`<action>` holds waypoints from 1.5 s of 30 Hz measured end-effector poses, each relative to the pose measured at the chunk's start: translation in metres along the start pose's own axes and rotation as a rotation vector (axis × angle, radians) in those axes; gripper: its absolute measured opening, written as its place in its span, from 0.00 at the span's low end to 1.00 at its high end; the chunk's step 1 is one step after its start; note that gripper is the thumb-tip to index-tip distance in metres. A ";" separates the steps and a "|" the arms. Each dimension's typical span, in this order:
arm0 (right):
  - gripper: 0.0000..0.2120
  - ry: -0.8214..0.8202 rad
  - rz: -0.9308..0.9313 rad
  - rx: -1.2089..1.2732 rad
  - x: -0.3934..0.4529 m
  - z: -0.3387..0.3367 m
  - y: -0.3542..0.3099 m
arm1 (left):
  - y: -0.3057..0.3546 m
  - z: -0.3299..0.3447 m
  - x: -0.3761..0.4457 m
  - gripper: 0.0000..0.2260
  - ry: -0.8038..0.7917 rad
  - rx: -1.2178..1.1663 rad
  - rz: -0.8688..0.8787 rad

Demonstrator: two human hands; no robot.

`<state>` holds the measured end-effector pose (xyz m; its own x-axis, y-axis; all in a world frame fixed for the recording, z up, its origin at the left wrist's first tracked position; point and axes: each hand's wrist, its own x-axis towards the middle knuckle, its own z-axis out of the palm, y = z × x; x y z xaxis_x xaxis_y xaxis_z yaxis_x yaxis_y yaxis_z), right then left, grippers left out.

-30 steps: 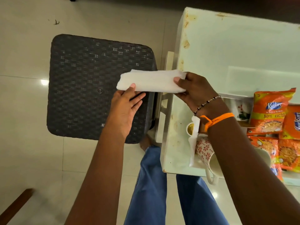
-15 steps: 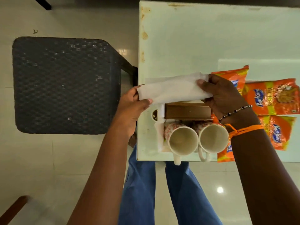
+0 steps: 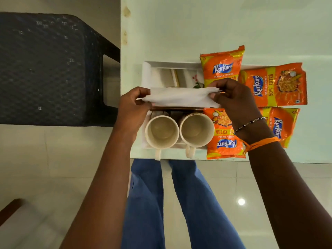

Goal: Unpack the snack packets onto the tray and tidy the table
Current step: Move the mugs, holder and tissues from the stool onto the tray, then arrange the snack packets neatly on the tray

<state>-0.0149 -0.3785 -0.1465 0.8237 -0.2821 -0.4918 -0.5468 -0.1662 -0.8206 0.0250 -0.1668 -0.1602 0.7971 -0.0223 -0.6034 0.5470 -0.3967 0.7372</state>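
Note:
A folded white cloth (image 3: 181, 97) is stretched between my left hand (image 3: 134, 106) and my right hand (image 3: 231, 97), each pinching one end, just above the white tray (image 3: 146, 72). The cloth hangs over a brown wooden piece (image 3: 177, 109) that lies across the tray. Several orange Kurkure snack packets lie on the tray's right part: one (image 3: 221, 66) at the back, one (image 3: 274, 87) to its right, one (image 3: 223, 137) at the front and one (image 3: 280, 126) partly under my right wrist. Two cream mugs (image 3: 161, 131) (image 3: 196, 129) stand in the tray's front left.
The pale green table (image 3: 179, 29) ends at its left edge near the tray and at its front edge just below the mugs. A dark woven stool (image 3: 48, 69) stands on the tiled floor to the left. My blue-trousered legs (image 3: 179, 203) are under the table front.
The cloth, held by both hands, moved from over the stool rightward to above the tray. My view shifted right, bringing the mugs and packets into full sight.

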 end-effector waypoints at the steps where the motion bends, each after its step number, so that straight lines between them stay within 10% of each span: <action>1: 0.12 0.012 -0.019 -0.013 -0.001 0.001 0.002 | -0.002 0.002 -0.001 0.12 0.033 0.009 0.002; 22: 0.10 0.182 0.081 -0.045 0.011 -0.023 0.030 | 0.010 0.028 -0.023 0.13 0.327 -0.026 -0.001; 33: 0.14 0.240 0.076 -0.133 0.043 -0.046 0.036 | 0.070 0.114 0.017 0.10 0.063 0.621 0.198; 45: 0.25 0.185 0.035 -0.328 0.048 -0.034 0.051 | 0.060 0.151 0.058 0.22 -0.075 0.354 0.011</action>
<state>-0.0081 -0.4326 -0.2023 0.7794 -0.4538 -0.4320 -0.6174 -0.4390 -0.6528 0.0656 -0.3303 -0.1971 0.7741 -0.0902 -0.6267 0.4059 -0.6889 0.6005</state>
